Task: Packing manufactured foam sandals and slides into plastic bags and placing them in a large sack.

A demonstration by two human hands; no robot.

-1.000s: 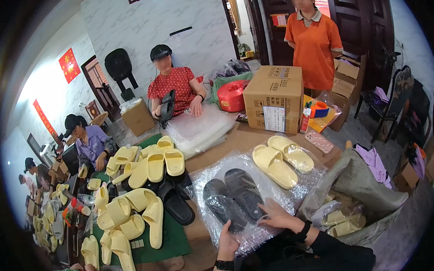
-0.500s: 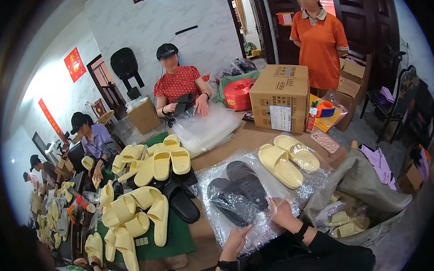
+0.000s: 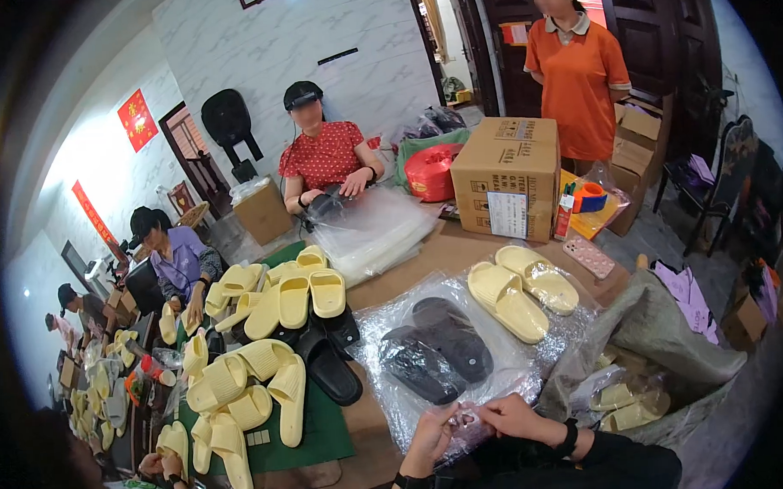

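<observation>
A pair of black slippers (image 3: 420, 364) lies inside a clear plastic bag (image 3: 414, 409) in front of me. My left hand (image 3: 431, 434) and my right hand (image 3: 511, 419) are close together at the bag's near edge. Both are closed, thumbs and fingers pinching the gathered film. More clear film is spread beneath the bag. Just beyond my right hand, a pair of cream slippers (image 3: 507, 302) rests on that film, unwrapped.
Cream slippers (image 3: 241, 370) pile up on a green mat (image 3: 325, 432) at left, beside loose black slippers (image 3: 327, 367). A carton (image 3: 506, 180) and a phone (image 3: 589, 258) sit toward the back. At right, a sack (image 3: 671, 338) holds bagged slippers. Co-workers sit across and left; another person stands behind.
My hands have come together at the bag's near edge and pinch it there. The bagged black slippers have turned slightly. Across the table, the co-worker's black slipper has gone lower, behind clear film.
</observation>
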